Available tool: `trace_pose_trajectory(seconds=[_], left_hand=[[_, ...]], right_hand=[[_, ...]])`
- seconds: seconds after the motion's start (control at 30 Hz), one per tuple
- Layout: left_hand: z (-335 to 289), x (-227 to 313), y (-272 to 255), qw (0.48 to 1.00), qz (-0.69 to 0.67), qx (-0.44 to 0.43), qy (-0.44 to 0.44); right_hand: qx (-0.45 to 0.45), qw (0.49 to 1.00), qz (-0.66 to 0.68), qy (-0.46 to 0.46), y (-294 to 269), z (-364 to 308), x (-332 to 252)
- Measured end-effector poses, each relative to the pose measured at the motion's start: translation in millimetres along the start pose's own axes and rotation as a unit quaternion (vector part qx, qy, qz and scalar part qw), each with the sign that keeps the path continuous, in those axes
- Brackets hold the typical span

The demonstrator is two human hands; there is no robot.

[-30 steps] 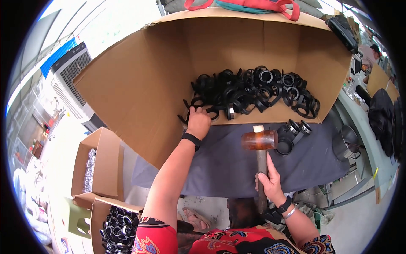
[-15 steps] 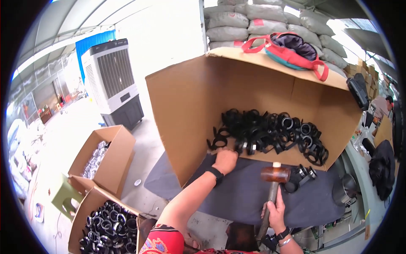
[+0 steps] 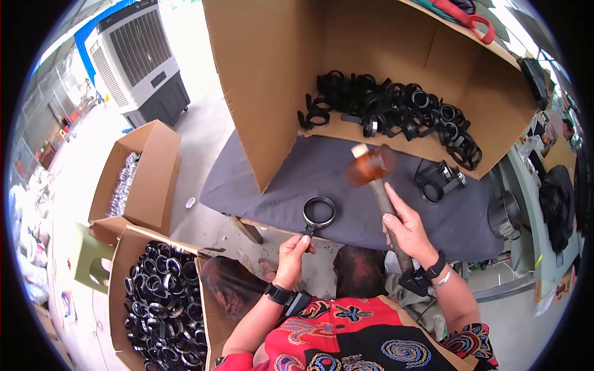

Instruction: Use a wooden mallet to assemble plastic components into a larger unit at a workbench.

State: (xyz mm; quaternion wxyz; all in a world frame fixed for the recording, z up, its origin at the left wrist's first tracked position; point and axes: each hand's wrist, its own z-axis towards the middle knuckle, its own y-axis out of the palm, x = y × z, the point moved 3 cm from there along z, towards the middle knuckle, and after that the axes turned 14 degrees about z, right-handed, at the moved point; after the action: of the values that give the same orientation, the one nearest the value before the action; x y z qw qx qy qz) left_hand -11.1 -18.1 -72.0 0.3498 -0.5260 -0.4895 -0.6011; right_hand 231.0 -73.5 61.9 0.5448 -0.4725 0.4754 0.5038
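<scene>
Pinched by its short stem in my left hand [image 3: 289,261], a black ring-shaped part [image 3: 319,213] is held above the front edge of the dark cloth-covered table [image 3: 266,179]. My right hand [image 3: 409,230] grips the handle of a mallet [image 3: 374,166] with a brown head and a pale end; the head is smeared by motion. It hovers over the table, up and to the right of the ring part and apart from it. A few more black ring parts [image 3: 437,184] lie on the cloth at the right. Behind them, a heap of similar parts [image 3: 396,111] fills the floor of a large cardboard box.
The big cardboard box [image 3: 260,93] opens toward me on the table. At lower left, another carton [image 3: 207,334] holds many black rings, and a further carton [image 3: 162,185] contains clear or silvery pieces. A green stool [image 3: 86,263] and an air cooler [image 3: 136,62] stand left.
My left hand has come back from the large box toward me with a black ring part. The mallet in my right hand has risen and tilted left. The view has tipped downward.
</scene>
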Motion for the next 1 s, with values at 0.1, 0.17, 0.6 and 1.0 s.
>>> trace_pose_trajectory(seconds=[0.1,0.17,0.6,1.0], left_hand=[[0,-12,-3,1.000,0.001,-0.024,-0.004],[0,-14,-6,0.999,0.031,-0.042,0.008],[1,-18,-11,0.996,0.053,-0.074,-0.004],[3,-16,-12,0.994,0.079,-0.076,-0.002]], right_hand=[[-0.018,0.991,-0.078,-0.111,10,4,-50],[0.038,0.974,-0.100,-0.200,16,6,-63],[0.045,0.998,-0.007,-0.038,21,11,-34],[0.048,0.997,0.011,-0.059,10,-35,8]])
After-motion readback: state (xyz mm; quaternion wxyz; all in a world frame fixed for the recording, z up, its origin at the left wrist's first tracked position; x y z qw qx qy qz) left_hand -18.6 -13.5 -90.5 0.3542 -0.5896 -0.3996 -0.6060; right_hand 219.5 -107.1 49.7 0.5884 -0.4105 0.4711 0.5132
